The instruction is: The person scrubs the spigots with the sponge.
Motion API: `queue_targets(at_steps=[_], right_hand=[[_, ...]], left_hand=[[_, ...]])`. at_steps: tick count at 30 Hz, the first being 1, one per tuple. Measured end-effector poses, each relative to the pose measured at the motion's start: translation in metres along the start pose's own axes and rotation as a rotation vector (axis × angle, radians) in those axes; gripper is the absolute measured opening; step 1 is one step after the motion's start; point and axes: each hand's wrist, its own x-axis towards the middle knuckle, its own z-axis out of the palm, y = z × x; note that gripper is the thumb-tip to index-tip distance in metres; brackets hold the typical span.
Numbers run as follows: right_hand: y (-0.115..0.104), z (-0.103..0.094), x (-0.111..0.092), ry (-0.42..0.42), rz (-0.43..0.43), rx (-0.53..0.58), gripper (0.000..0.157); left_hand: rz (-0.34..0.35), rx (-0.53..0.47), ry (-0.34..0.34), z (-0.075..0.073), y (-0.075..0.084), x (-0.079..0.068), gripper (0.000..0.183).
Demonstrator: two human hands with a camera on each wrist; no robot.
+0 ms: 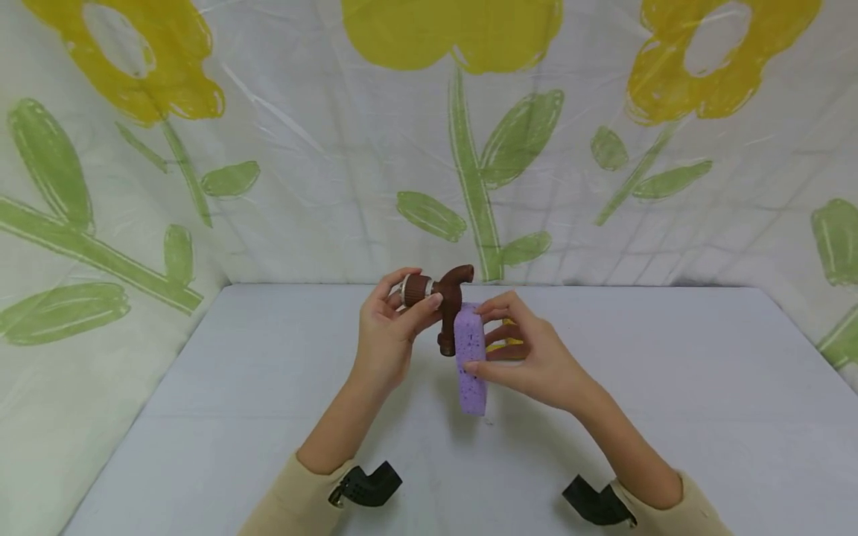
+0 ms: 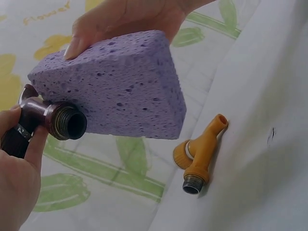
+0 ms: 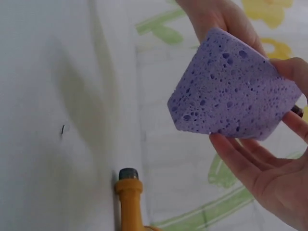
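Note:
In the head view my left hand (image 1: 389, 327) grips a brown faucet (image 1: 450, 298) by its ribbed knob, holding it above the table. A purple sponge (image 1: 471, 361), full of small holes, is pinched between the thumb and fingers of my right hand (image 1: 529, 353). One face of the sponge lies against the faucet's body. The left wrist view shows the faucet's dark threaded end (image 2: 72, 124) close to the sponge (image 2: 115, 91). Behind my right hand, a yellow faucet (image 2: 199, 151) lies on the table, mostly hidden in the head view.
A white table (image 1: 268, 417) spreads beneath both hands. Behind it hangs a pale sheet (image 1: 302, 186) painted with yellow flowers and green leaves. Black wrist devices (image 1: 369, 484) are strapped at both cream sleeves. A small dark mark (image 2: 272, 134) shows on the tabletop.

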Motion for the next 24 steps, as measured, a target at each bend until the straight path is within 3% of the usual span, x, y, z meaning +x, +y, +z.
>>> queue_targets(at_steps=[4, 10, 18, 24], right_hand=[[0.0, -0.002, 0.001, -0.057, -0.005, -0.008, 0.057], [-0.002, -0.004, 0.0, -0.002, 0.001, -0.038, 0.059], [-0.002, -0.008, 0.0, -0.11, 0.082, -0.05, 0.053], [-0.002, -0.011, 0.001, -0.096, 0.187, -0.074, 0.047]], left_hand=[[-0.004, -0.01, 0.006, -0.002, 0.001, 0.001, 0.041], [-0.021, -0.019, -0.012, -0.001, 0.0, 0.001, 0.04], [0.009, -0.032, 0.002, 0.0, 0.001, 0.001, 0.04], [0.009, -0.066, 0.002, 0.001, 0.001, 0.0, 0.041]])
